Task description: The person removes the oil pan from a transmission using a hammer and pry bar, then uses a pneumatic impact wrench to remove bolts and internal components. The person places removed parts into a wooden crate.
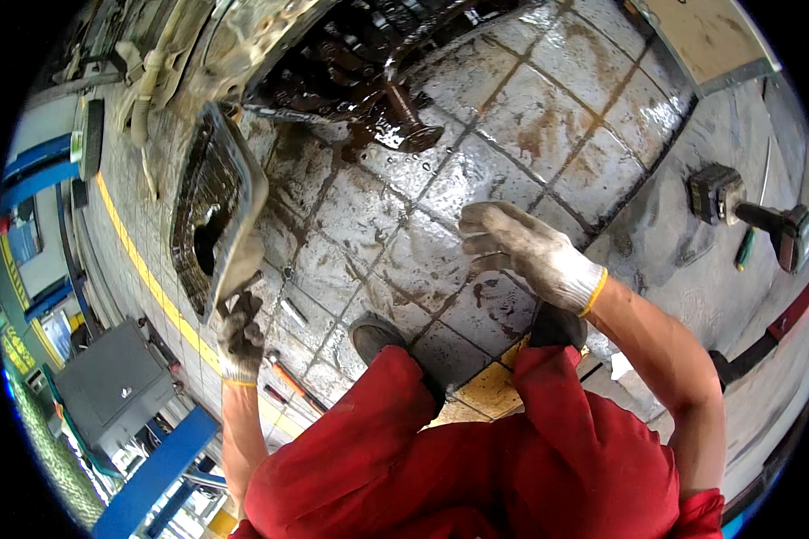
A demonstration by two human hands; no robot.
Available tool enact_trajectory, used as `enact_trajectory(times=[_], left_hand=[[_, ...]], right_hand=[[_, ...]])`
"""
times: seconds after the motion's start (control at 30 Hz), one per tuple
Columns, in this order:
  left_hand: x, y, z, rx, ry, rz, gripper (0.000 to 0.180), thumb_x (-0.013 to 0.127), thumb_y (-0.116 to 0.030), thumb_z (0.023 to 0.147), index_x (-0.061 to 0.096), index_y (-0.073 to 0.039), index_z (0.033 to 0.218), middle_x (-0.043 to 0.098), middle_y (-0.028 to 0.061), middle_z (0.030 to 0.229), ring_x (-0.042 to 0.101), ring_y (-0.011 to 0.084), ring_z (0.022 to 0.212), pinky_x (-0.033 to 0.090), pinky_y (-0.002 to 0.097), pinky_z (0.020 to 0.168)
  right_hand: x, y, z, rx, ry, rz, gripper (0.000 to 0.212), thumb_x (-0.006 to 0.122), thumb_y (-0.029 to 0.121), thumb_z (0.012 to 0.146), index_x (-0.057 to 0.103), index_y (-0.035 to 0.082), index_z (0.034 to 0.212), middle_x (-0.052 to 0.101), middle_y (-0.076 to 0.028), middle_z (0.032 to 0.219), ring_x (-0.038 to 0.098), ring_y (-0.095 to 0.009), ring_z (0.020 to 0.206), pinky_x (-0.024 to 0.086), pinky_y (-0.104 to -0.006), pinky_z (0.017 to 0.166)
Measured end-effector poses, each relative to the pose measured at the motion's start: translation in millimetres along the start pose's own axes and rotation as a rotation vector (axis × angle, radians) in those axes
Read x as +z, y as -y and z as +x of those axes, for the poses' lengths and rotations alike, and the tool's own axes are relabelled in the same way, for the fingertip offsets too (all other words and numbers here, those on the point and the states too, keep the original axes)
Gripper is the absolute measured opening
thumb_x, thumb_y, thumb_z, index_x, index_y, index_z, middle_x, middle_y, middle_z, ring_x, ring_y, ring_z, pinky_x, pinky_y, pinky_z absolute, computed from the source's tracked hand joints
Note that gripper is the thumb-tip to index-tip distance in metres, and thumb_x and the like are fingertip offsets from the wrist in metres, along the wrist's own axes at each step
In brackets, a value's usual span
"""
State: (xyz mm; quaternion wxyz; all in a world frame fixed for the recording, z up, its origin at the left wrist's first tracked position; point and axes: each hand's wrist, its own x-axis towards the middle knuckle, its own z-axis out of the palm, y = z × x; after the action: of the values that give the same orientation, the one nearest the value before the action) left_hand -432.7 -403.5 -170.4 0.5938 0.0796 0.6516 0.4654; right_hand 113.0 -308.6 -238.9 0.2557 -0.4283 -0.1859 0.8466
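My left hand point(240, 340), in a dirty work glove, is closed on the near end of an oily metal pan point(250, 193). The pan stands tilted on its edge at the left, its dark wet inside turned leftward. My right hand point(526, 250), in a whitish glove with soiled fingers, is held over the wet tiles with nothing in it. Its fingers are stretched out, pointing left. At the top, an oil-coated engine underside point(342, 54) shows dark metal parts. A tube with a flared end point(413, 130) sticks out from it toward me.
Oil is smeared over the floor tiles point(377, 225). An orange-handled tool point(297, 384) lies by my left foot. To the right are a black power tool point(786, 232), a dark blocky part point(717, 193) and a green-handled screwdriver point(744, 249). A grey cabinet point(117, 382) and blue beam point(157, 472) stand left.
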Motion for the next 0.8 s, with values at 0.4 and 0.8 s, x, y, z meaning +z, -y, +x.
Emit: enact_trajectory(times=[0.4,0.8], left_hand=[[17.7,13.5,69.5,0.092,-0.070,-0.037,0.031,0.063,-0.008,0.100,0.062,-0.005,0.131,0.074,0.0149,0.112,0.067,0.0097,0.068,0.056,0.0203,0.052],[44.0,5.4,73.3,0.094,-0.302,0.168,0.024,0.076,-0.034,0.099,0.070,-0.015,0.113,0.071,0.0038,0.097,0.069,0.0205,0.083,0.061,0.0391,0.078]], right_hand=[[-1.3,8.0,-1.3,-0.027,0.035,-0.052,0.069,0.060,0.037,0.109,0.035,-0.001,0.160,0.059,-0.014,0.148,0.064,-0.025,0.125,0.058,-0.0403,0.100],[-22.0,0.8,1.4,-0.001,-0.013,0.076,0.066,0.061,0.044,0.107,0.047,-0.002,0.152,0.063,-0.015,0.143,0.064,-0.024,0.123,0.054,-0.0400,0.103]])
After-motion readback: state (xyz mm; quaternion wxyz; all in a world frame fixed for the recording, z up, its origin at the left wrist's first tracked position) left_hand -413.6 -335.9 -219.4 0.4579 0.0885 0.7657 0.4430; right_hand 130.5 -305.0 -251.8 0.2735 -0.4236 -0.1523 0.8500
